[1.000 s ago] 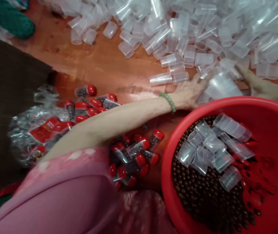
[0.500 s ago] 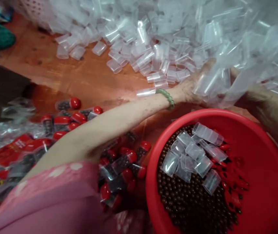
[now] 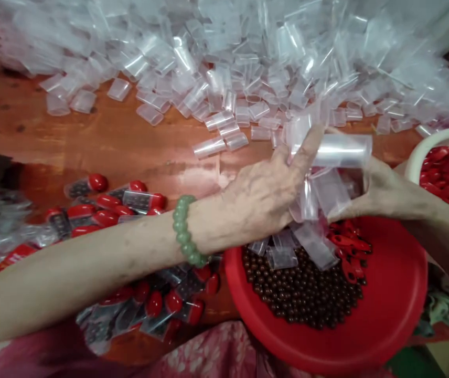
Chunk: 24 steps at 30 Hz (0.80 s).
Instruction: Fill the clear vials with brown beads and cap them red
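My left hand (image 3: 264,197), with a green bead bracelet (image 3: 185,231) on the wrist, reaches across from the left. Its fingers press against a bunch of transparent plastic tubes (image 3: 319,194). My right hand (image 3: 382,191) comes in from the right, and its thumb and fingers pinch one larger tube (image 3: 338,150) from the same bunch. Both hands hang over a red plastic basin (image 3: 401,310), which holds dark brown beads (image 3: 299,289), red caps (image 3: 350,247) and a few more tubes (image 3: 281,257). My hands hide the basin's far side.
A large heap of transparent tubes (image 3: 240,63) lies on the reddish wooden table (image 3: 91,142). Filled red-capped tubes (image 3: 141,200) and bagged ones (image 3: 0,247) lie at left. A white bowl of red caps (image 3: 445,173) stands at right.
The view has swung right, bringing the white bowl in. My hands have come closer together with the tube bunch, now lower over the basin, and my left arm lies flatter across the frame.
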Each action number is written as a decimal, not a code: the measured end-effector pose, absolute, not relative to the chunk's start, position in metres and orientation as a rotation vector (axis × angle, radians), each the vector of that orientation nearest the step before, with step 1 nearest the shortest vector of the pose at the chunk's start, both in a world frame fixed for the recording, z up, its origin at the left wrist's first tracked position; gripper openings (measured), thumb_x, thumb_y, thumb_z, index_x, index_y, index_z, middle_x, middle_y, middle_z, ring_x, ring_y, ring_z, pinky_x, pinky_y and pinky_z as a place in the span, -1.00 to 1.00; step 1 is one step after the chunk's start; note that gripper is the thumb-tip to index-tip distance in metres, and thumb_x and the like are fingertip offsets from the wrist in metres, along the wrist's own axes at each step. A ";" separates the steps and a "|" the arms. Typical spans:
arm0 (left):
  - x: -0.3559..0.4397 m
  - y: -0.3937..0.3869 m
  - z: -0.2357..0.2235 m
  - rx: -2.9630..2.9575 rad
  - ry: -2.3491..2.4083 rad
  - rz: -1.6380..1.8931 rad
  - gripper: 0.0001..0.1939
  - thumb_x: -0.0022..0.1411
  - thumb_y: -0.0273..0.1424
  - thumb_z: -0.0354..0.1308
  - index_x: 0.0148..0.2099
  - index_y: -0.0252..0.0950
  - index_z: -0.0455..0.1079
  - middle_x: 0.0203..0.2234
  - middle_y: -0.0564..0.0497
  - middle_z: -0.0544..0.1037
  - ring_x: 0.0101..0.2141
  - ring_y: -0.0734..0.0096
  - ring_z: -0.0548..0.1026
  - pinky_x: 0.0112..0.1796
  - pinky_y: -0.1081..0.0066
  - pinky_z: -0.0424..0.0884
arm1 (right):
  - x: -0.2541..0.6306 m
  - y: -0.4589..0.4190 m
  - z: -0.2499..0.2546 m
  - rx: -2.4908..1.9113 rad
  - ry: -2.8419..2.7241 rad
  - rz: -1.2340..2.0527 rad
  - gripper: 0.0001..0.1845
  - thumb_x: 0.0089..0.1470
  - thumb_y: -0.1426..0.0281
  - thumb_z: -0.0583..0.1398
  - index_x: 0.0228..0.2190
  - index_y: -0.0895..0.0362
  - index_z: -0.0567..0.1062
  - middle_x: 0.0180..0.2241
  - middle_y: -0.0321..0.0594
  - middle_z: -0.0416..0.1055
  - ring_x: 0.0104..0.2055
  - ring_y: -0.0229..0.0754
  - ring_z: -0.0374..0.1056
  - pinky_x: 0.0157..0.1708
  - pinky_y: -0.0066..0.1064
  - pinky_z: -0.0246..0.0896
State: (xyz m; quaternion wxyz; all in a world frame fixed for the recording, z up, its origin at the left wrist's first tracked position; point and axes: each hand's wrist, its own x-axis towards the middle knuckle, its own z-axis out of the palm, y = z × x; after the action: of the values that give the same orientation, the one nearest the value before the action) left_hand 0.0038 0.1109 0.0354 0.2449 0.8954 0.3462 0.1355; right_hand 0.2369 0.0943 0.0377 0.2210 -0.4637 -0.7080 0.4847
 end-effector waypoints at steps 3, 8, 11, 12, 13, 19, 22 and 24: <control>-0.004 0.093 0.040 2.601 0.886 0.050 0.07 0.21 -0.28 0.26 0.52 -0.33 -0.37 0.30 -0.42 0.26 0.16 -0.18 0.44 0.06 0.01 0.47 | 0.240 0.081 0.029 -1.200 -2.297 1.101 0.12 -0.01 0.12 0.40 0.41 -0.08 -0.04 0.46 -0.11 -0.05 0.48 0.13 -0.10 0.43 0.07 -0.10; -0.014 0.078 0.045 2.734 0.825 -0.089 0.05 0.27 -0.11 0.23 0.52 -0.27 -0.35 0.43 -0.42 0.01 0.26 -0.29 0.32 0.14 -0.06 0.40 | 0.246 0.063 0.033 -1.373 -2.609 0.769 -0.01 0.17 0.18 0.26 0.43 -0.03 -0.13 0.40 0.04 0.03 0.41 0.24 0.06 0.31 0.20 0.15; -0.017 0.064 0.044 2.791 0.818 -0.173 0.10 0.21 -0.04 0.28 0.52 -0.36 -0.26 0.45 -0.45 -0.11 0.32 -0.37 0.22 0.18 -0.13 0.34 | 0.242 0.033 0.037 -1.421 -2.638 0.445 -0.20 0.26 0.19 0.17 0.41 0.02 0.01 0.40 0.07 0.00 0.41 0.29 0.04 0.29 0.25 0.14; -0.016 0.059 0.042 2.810 0.807 -0.196 0.12 0.18 -0.02 0.30 0.51 -0.40 -0.23 0.46 -0.46 -0.13 0.34 -0.41 0.17 0.20 -0.15 0.31 | 0.239 0.022 0.036 -1.390 -2.660 0.406 -0.21 0.26 0.16 0.17 0.40 0.05 0.04 0.39 0.10 0.02 0.39 0.30 0.07 0.27 0.24 0.18; -0.016 0.053 0.039 2.831 0.791 -0.214 0.12 0.18 -0.02 0.30 0.51 -0.44 -0.20 0.46 -0.46 -0.13 0.36 -0.43 0.12 0.22 -0.16 0.30 | 0.237 0.011 0.032 -1.371 -2.691 0.373 -0.17 0.24 0.13 0.19 0.40 0.08 0.04 0.38 0.15 0.04 0.37 0.34 0.10 0.23 0.24 0.23; -0.007 0.048 0.012 3.084 0.831 -0.094 -0.38 0.43 -0.45 -0.07 0.45 -0.60 -0.01 0.43 -0.37 0.06 0.37 -0.10 0.19 0.26 0.09 0.34 | 0.243 0.011 -0.011 -1.223 -2.773 0.032 -0.04 0.27 0.36 0.19 0.45 0.02 -0.27 0.33 0.19 0.18 0.34 0.33 0.17 0.17 0.22 0.31; 0.003 0.059 0.010 3.151 0.958 0.021 -0.44 0.40 -0.61 -0.22 0.39 -0.57 0.15 0.43 -0.31 0.08 0.25 0.07 0.40 0.18 0.19 0.44 | 0.249 0.041 -0.020 -1.236 -2.756 0.035 -0.05 0.31 0.30 0.13 0.45 -0.09 -0.36 0.39 0.09 0.08 0.36 0.32 0.13 0.23 0.24 0.23; 0.009 0.068 0.016 3.079 1.025 0.049 -0.45 0.41 -0.61 -0.22 0.39 -0.55 0.15 0.44 -0.33 0.02 0.11 0.10 0.52 0.07 0.17 0.53 | 0.253 0.056 -0.018 -1.255 -2.761 0.070 -0.06 0.31 0.23 0.11 0.44 -0.12 -0.37 0.37 0.05 0.11 0.35 0.35 0.15 0.24 0.26 0.21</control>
State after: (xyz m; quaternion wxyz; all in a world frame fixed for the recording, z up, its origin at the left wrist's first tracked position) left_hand 0.0092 0.0682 0.0158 -0.0520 0.9474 0.3154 0.0150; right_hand 0.2526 0.0562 -0.0185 0.0540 -0.4132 -0.9088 0.0232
